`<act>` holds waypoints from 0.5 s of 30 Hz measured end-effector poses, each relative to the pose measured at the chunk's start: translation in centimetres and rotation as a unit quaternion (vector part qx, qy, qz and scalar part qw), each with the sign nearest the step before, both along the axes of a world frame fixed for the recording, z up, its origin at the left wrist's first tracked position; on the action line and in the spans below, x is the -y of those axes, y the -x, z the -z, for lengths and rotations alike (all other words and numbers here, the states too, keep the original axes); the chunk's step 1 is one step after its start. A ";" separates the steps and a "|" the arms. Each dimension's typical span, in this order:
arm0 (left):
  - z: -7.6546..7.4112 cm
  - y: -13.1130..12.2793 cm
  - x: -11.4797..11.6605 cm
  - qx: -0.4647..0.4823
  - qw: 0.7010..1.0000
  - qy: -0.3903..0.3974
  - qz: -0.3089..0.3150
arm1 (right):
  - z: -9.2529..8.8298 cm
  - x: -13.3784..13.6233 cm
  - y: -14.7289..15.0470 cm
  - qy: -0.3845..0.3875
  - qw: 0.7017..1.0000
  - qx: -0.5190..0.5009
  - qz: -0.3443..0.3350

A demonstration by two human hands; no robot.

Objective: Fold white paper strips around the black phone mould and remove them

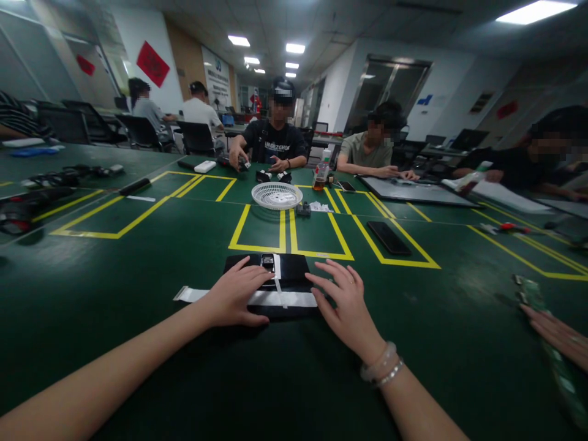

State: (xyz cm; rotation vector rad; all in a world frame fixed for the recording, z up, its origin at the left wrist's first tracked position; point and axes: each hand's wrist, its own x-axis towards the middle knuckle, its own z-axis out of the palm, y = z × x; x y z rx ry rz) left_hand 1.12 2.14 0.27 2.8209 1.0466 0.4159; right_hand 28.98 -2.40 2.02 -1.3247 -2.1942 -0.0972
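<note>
A flat black panel (pixel 294 267) lies on the green table in front of me. Across it runs a wide white ribbon cable (pixel 294 298), its connector end sticking out past the left side. A small metallic part beside a white strip (pixel 277 266) sits near the panel's upper middle. My left hand (pixel 236 288) rests over the panel's left half, fingers stretched and covering part of the cable. At the right edge, my right hand (pixel 342 294) has its fingers spread, fingertips close to the panel and cable end. Whether those fingertips touch cannot be made out.
Beyond the panel stand a white round basket (pixel 277 207) and a bottle (pixel 321 171). A black phone (pixel 388 237) lies to the right amid yellow tape outlines. Another person's hand (pixel 558 334) is by a green circuit board (pixel 533 294) at far right. Several people sit around.
</note>
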 end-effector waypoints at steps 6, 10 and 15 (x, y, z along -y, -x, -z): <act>-1.2 4.1 -1.3 0.017 0.995 -0.045 -0.090 | 0.3 -0.3 -0.3 -0.008 1.000 0.009 0.006; -2.1 9.5 -3.6 0.010 0.971 -0.087 -0.224 | 0.6 -0.4 -0.4 0.011 0.999 0.036 0.000; -1.2 18.2 -5.8 0.059 0.927 -0.131 -0.347 | 0.7 -0.4 -0.5 0.034 0.998 0.047 0.003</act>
